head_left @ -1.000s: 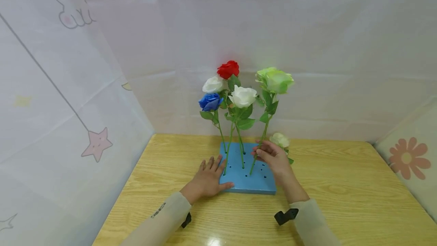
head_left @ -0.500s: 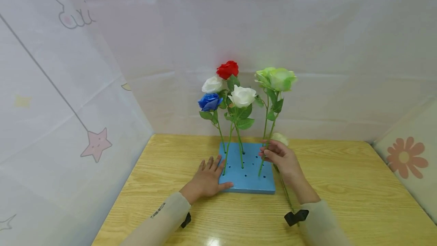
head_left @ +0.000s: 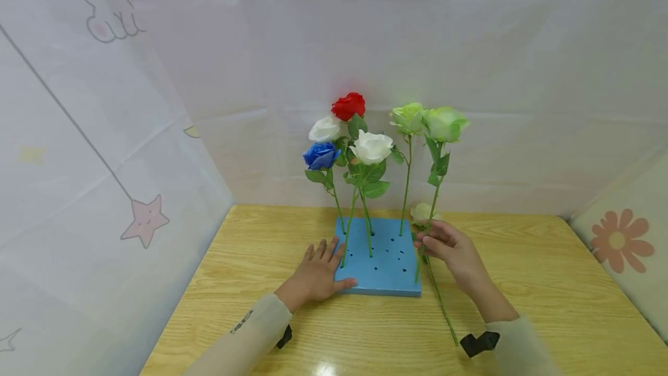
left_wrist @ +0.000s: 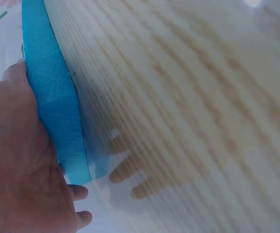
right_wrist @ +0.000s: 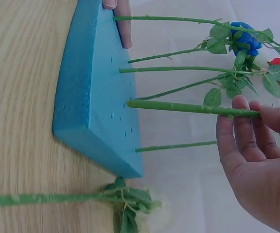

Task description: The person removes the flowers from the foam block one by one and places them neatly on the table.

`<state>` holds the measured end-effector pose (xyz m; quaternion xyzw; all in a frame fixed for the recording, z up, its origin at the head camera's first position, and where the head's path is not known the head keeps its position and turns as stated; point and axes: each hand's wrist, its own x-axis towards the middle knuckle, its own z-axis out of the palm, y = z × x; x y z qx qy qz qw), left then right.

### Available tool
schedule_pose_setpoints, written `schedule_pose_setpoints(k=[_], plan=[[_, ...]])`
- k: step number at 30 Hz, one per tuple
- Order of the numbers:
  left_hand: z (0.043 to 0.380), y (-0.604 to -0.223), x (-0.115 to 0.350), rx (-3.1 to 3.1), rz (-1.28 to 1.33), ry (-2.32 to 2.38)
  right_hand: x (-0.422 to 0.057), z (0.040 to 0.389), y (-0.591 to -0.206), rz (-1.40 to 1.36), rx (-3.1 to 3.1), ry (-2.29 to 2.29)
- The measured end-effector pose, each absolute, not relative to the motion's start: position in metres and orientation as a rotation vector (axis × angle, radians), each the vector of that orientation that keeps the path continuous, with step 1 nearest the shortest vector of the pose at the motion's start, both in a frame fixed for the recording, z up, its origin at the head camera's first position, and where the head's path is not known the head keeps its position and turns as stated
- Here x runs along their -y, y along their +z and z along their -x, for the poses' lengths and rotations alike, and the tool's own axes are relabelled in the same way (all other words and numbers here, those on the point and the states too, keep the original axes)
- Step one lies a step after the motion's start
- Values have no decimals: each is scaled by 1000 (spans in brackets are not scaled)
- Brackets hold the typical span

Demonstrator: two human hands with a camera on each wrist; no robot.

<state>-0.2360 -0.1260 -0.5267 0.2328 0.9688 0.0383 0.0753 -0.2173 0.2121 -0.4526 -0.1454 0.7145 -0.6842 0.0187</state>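
In the head view, the left hand (head_left: pixel 315 277) lay with spread fingers on the left edge of the blue board (head_left: pixel 386 283); the right hand (head_left: pixel 454 251) pinched by its stem a held green rose (head_left: pixel 446 123), which leaned a little, over the right side of the board; this view alone showed its bloom. 5 flowers stood in the board: a red rose (head_left: pixel 348 107), a blue rose (head_left: pixel 320 156), 2 white roses (head_left: pixel 371 148) and a standing green rose (head_left: pixel 408 118); 1 more pale rose (head_left: pixel 423 212) lay on the wooden table (head_left: pixel 250 329), just beside the board.

The left wrist view showed what the head view did not: the thick side wall of the board, with the left hand along it, and mirrored fingers on the shiny table.

The right wrist view gave the grip clearly; thumb and fingertips closed around the stem; its cut end appeared before the board's holed face, but whether it touched, I could not tell; the lying rose's leaves were near the board's corner.
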Motion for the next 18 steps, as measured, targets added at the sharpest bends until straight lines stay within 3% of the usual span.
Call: schedule_pose_setpoints(k=[18], plan=[[233,-522,125,-2910,-700,126,-249,197,-440,370,-2366,-1937]])
